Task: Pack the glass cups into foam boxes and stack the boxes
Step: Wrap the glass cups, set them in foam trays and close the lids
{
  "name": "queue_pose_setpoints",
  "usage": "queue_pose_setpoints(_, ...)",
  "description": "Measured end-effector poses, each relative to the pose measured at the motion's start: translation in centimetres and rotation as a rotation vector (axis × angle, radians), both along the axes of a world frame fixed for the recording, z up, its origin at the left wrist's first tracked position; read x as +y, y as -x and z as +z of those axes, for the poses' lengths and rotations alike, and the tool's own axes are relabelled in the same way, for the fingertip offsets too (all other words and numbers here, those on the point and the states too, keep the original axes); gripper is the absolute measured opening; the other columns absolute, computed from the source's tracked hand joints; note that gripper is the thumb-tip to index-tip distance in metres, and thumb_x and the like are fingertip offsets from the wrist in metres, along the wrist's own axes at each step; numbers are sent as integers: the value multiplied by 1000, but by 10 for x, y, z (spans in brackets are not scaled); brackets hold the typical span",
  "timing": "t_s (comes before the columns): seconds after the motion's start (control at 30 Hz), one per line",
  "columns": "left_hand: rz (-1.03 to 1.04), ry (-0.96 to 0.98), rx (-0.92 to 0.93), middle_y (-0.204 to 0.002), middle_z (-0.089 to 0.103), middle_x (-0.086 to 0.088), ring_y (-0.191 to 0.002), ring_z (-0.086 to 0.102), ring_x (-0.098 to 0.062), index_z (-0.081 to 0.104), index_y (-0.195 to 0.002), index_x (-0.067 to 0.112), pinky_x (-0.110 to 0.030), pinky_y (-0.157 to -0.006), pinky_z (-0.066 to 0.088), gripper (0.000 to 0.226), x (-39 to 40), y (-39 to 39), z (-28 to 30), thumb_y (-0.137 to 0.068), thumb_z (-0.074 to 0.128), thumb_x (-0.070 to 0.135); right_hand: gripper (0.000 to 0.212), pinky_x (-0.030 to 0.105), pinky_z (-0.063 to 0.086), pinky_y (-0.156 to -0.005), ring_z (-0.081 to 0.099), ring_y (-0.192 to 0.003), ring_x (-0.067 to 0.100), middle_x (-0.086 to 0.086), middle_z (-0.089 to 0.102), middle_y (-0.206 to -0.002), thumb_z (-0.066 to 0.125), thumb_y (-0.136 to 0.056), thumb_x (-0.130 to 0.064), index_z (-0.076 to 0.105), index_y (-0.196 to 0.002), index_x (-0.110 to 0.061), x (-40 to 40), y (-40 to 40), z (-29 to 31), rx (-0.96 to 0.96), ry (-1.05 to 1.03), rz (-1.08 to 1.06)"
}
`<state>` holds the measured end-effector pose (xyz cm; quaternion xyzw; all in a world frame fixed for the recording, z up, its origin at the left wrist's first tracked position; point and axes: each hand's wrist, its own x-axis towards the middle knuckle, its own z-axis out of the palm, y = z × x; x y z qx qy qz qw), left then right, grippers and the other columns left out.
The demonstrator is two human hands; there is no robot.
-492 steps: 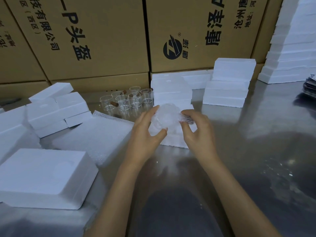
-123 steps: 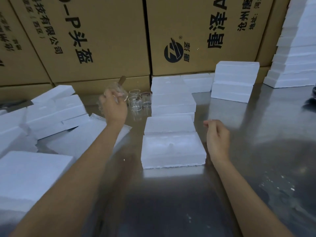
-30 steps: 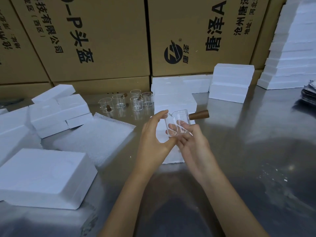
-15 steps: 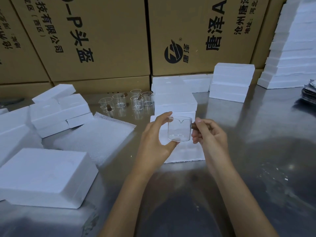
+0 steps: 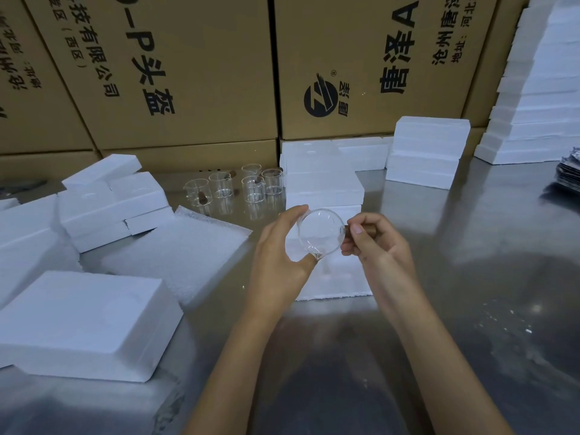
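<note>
Both hands hold one clear glass cup (image 5: 320, 235) above an open foam box (image 5: 339, 277) at the table's middle. The cup is tipped so its round mouth faces me, spout downward. My left hand (image 5: 279, 262) cups its body from the left. My right hand (image 5: 376, 243) pinches its brown wooden handle (image 5: 370, 229). Several more glass cups (image 5: 241, 188) with wooden handles stand upright further back on the table.
Foam boxes (image 5: 323, 186) lie behind the open one, others at the back right (image 5: 426, 152), a tall stack (image 5: 539, 98) at far right, loose ones at left (image 5: 110, 202), a large one (image 5: 84, 321) near left. Foam sheets (image 5: 175, 249) lie left of centre. Cardboard cartons (image 5: 188, 73) wall the back.
The cup stood upright between my hands half a second ago; it has been tipped over so its mouth faces me. My right hand stays on the handle.
</note>
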<state>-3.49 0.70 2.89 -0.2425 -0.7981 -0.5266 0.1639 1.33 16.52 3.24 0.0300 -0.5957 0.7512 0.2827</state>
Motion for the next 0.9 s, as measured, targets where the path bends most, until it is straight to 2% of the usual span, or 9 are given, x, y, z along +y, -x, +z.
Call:
queue_pose_setpoints(0.13,-9,-18,-9,-134,53,30,-131,46,-1,51,-133,46,-28,-105,43,69,0,1,1,-78,82,19,9,22,52,-68,62,-71,14,-1,68,-78,57,-98,-4,64,-96,-9,-2,0,1,-7,-21,-6)
queue_pose_setpoints(0.3,-103,-128,-154,-126,60,33,-122,51,7,58,-128,43,-21,-94,39,62,0,-3,4,-75,82,21,6,15,48,-64,59,-66,2,-14,68,-74,64,-96,-12,69,-98,-12,1,-3,3,-62,-164,-97)
queue_pose_setpoints(0.37,-111,-166,-198,-119,64,31,-115,55,8,61,-123,41,-21,-90,40,56,1,-4,7,-71,79,31,5,10,45,-64,59,-69,-3,-16,69,-77,65,-95,-13,70,-96,-15,2,-3,3,-85,-223,-124)
queue_pose_setpoints(0.43,-93,-194,-232,-107,67,27,-106,58,6,60,-118,45,-21,-88,41,52,4,-7,9,-68,77,42,9,9,42,-62,57,-67,-3,-9,70,-79,63,-97,-16,70,-92,-16,1,-3,3,-114,-262,-158)
queue_pose_setpoints(0.5,-90,-184,-238,-100,67,22,-102,59,4,56,-119,49,-23,-89,43,56,4,-10,10,-68,79,48,15,8,38,-57,50,-58,-2,-13,63,-65,62,-98,-20,70,-87,-16,1,-3,3,-147,-280,-203)
queue_pose_setpoints(0.57,-111,-139,-229,-99,64,20,-100,58,4,51,-123,52,-22,-89,44,63,4,-12,11,-69,83,47,23,11,33,-50,40,-49,2,-15,48,-51,61,-98,-28,70,-79,-17,4,-3,2,-192,-289,-241)
queue_pose_setpoints(0.67,-142,-80,-214,-100,61,19,-98,58,3,47,-123,56,-14,-83,43,70,2,-13,11,-67,88,41,33,17,29,-47,31,-50,10,-8,35,-51,61,-97,-36,69,-69,-21,7,-3,2,-246,-263,-262)
queue_pose_setpoints(0.77,-156,-59,-187,-95,59,23,-93,58,5,49,-122,52,-6,-81,41,69,2,-13,12,-72,90,28,38,15,28,-46,30,-47,9,-8,36,-49,60,-98,-39,69,-66,-19,10,-4,3,-300,-227,-247)
queue_pose_setpoints(0.9,-153,-58,-187,-91,63,14,-93,59,0,52,-122,46,-6,-80,42,65,3,-12,13,-74,88,22,43,13,25,-41,32,-36,5,-16,42,-40,59,-97,-42,69,-71,-9,15,-5,5,-380,-155,-181)
